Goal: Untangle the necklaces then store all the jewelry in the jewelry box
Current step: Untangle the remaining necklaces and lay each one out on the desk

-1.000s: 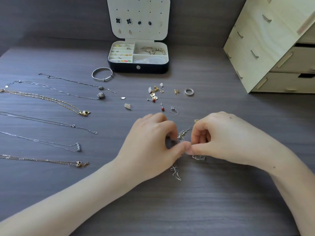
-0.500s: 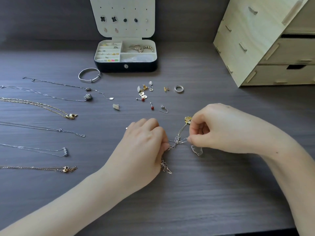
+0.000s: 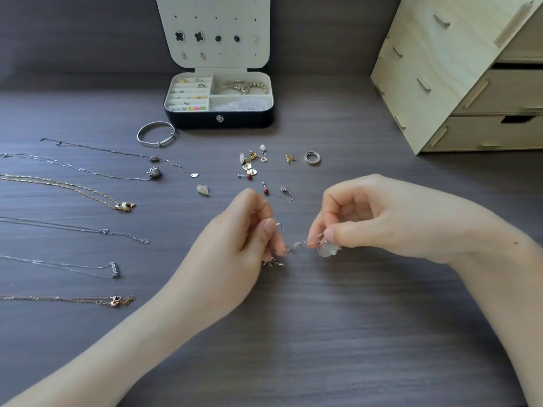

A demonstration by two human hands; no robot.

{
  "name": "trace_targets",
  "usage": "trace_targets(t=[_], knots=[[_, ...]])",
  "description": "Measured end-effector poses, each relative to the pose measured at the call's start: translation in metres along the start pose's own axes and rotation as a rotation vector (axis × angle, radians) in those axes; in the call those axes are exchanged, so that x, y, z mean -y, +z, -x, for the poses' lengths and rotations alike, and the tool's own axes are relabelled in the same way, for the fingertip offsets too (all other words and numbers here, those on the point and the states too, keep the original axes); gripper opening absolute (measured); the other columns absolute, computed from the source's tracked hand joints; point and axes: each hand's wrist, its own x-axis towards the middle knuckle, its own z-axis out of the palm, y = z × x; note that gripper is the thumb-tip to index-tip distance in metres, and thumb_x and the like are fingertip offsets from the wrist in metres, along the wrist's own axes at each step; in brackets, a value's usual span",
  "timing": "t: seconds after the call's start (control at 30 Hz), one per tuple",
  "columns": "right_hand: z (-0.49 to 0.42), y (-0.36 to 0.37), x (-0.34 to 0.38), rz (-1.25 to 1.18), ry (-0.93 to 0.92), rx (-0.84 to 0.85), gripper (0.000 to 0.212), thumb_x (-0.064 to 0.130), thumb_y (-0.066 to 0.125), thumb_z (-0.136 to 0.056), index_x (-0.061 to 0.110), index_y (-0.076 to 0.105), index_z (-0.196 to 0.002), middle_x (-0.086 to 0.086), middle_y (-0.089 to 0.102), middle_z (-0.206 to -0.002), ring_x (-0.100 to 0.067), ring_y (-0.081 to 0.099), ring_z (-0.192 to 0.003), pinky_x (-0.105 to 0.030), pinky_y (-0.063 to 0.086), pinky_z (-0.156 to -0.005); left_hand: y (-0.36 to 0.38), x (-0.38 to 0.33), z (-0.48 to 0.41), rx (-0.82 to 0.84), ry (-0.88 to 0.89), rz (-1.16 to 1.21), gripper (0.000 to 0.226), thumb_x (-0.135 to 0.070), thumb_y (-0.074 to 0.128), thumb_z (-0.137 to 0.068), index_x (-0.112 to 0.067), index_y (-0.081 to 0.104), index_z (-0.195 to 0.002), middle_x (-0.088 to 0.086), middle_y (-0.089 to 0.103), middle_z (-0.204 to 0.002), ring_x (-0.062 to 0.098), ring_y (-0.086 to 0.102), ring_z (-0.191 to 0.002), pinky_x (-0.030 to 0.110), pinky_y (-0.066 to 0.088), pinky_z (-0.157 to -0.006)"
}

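Observation:
A small tangle of thin chain (image 3: pixel 298 245) is stretched between my two hands just above the dark table. My left hand (image 3: pixel 235 248) pinches its left end, with loose chain bits (image 3: pixel 274 262) dangling below the fingers. My right hand (image 3: pixel 382 218) pinches the right end beside a pale translucent pendant (image 3: pixel 327 248). The open black jewelry box (image 3: pixel 219 120) stands at the back centre, its cream lid upright with earrings pinned on it. Several untangled necklaces (image 3: pixel 88 195) lie in rows on the left.
A silver bangle (image 3: pixel 156 133) lies in front of the box. Loose earrings (image 3: pixel 251 164), a red stud (image 3: pixel 266 190), a hook earring (image 3: pixel 285 193) and a silver ring (image 3: pixel 311 157) are scattered behind my hands. A wooden drawer unit (image 3: pixel 458 74) fills the back right.
My hands have lifted and drawn apart, pulling the tangle taut between them. The pale pendant now hangs at my right fingertips.

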Motion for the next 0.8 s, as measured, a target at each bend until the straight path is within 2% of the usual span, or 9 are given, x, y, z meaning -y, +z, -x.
trace_targets(t=[0.1, 0.2, 0.37, 0.43, 0.53, 0.57, 0.67, 0.73, 0.8], knots=[[0.0006, -0.0002, 0.0009, -0.023, 0.015, 0.028, 0.011, -0.006, 0.055, -0.082, -0.002, 0.054, -0.072, -0.007, 0.073, -0.078, -0.013, 0.066, -0.066, -0.023, 0.053, -0.07, -0.0005, -0.0005, -0.0008, 0.0, -0.04, 0.007, 0.02, -0.009, 0.045, -0.096, -0.022, 0.046, -0.08, -0.01, 0.06, -0.061, 0.012, 0.049, -0.059, 0.031, 0.041, -0.062], [0.0005, 0.0003, 0.0027, 0.006, 0.025, 0.037, 0.01, -0.005, 0.057, -0.081, -0.002, 0.055, -0.072, -0.008, 0.072, -0.073, -0.013, 0.063, -0.061, -0.022, 0.051, -0.065, -0.0003, -0.0013, 0.0002, 0.039, -0.024, 0.009, 0.008, -0.024, 0.048, -0.089, -0.028, 0.053, -0.085, -0.008, 0.057, -0.064, 0.016, 0.05, -0.062, 0.03, 0.041, -0.062], [0.0013, -0.0002, 0.0042, 0.048, 0.039, 0.017, 0.01, 0.004, 0.059, -0.077, 0.004, 0.058, -0.068, -0.005, 0.069, -0.066, -0.011, 0.055, -0.053, -0.033, 0.048, -0.068, -0.005, -0.005, 0.0026, 0.13, 0.052, -0.151, 0.018, -0.021, 0.053, -0.07, -0.03, 0.064, -0.08, -0.008, 0.052, -0.066, 0.008, 0.046, -0.061, 0.011, 0.036, -0.059], [0.0019, -0.0002, 0.0045, 0.045, 0.038, 0.018, 0.012, 0.005, 0.06, -0.077, 0.006, 0.058, -0.065, -0.004, 0.068, -0.062, -0.01, 0.054, -0.051, -0.029, 0.046, -0.063, -0.0051, -0.0029, 0.0021, 0.128, 0.068, -0.216, 0.017, -0.023, 0.056, -0.066, -0.03, 0.066, -0.078, -0.008, 0.053, -0.068, 0.007, 0.048, -0.066, 0.009, 0.035, -0.061], [0.0023, -0.0004, 0.0027, 0.052, 0.039, 0.044, 0.016, 0.003, 0.062, -0.081, 0.006, 0.059, -0.065, -0.002, 0.066, -0.059, -0.01, 0.056, -0.052, -0.022, 0.048, -0.06, -0.0042, -0.0005, 0.0012, 0.107, 0.087, -0.3, 0.008, -0.029, 0.062, -0.07, -0.029, 0.068, -0.076, -0.011, 0.052, -0.067, 0.004, 0.05, -0.07, 0.009, 0.035, -0.061], [0.0023, -0.0003, 0.0019, 0.062, 0.039, 0.054, 0.016, 0.004, 0.063, -0.081, 0.006, 0.06, -0.065, -0.002, 0.067, -0.06, -0.011, 0.058, -0.053, -0.023, 0.05, -0.06, -0.0041, -0.0003, 0.0007, 0.11, 0.09, -0.311, 0.003, -0.028, 0.066, -0.074, -0.028, 0.069, -0.075, -0.011, 0.053, -0.069, 0.004, 0.051, -0.07, 0.01, 0.035, -0.061], [0.0025, 0.0015, 0.001, 0.142, 0.028, 0.079, 0.012, 0.012, 0.068, -0.079, 0.009, 0.065, -0.068, -0.002, 0.071, -0.066, -0.012, 0.065, -0.06, -0.028, 0.055, -0.068, -0.0041, 0.0005, -0.0003, 0.12, 0.089, -0.297, 0.009, -0.017, 0.07, -0.081, -0.025, 0.07, -0.076, -0.011, 0.054, -0.07, 0.003, 0.051, -0.07, 0.011, 0.036, -0.062], [0.0033, 0.0039, 0.0023, 0.221, 0.014, 0.087, 0.012, 0.021, 0.071, -0.078, 0.016, 0.068, -0.067, 0.006, 0.07, -0.065, -0.003, 0.062, -0.054, -0.018, 0.051, -0.06, -0.005, -0.0012, -0.0009, 0.127, 0.071, -0.261, 0.013, -0.016, 0.069, -0.081, -0.026, 0.068, -0.074, -0.012, 0.054, -0.069, 0.002, 0.051, -0.068, 0.01, 0.036, -0.062], [0.0036, 0.0064, 0.0035, 0.294, -0.003, 0.069, 0.014, 0.029, 0.073, -0.077, 0.021, 0.069, -0.066, 0.011, 0.067, -0.062, 0.003, 0.053, -0.045, -0.008, 0.038, -0.049, -0.0062, -0.0024, -0.0013, 0.146, 0.05, -0.233, 0.019, -0.015, 0.068, -0.081, -0.031, 0.066, -0.071, -0.011, 0.056, -0.07, 0.003, 0.051, -0.067, 0.009, 0.035, -0.062]])
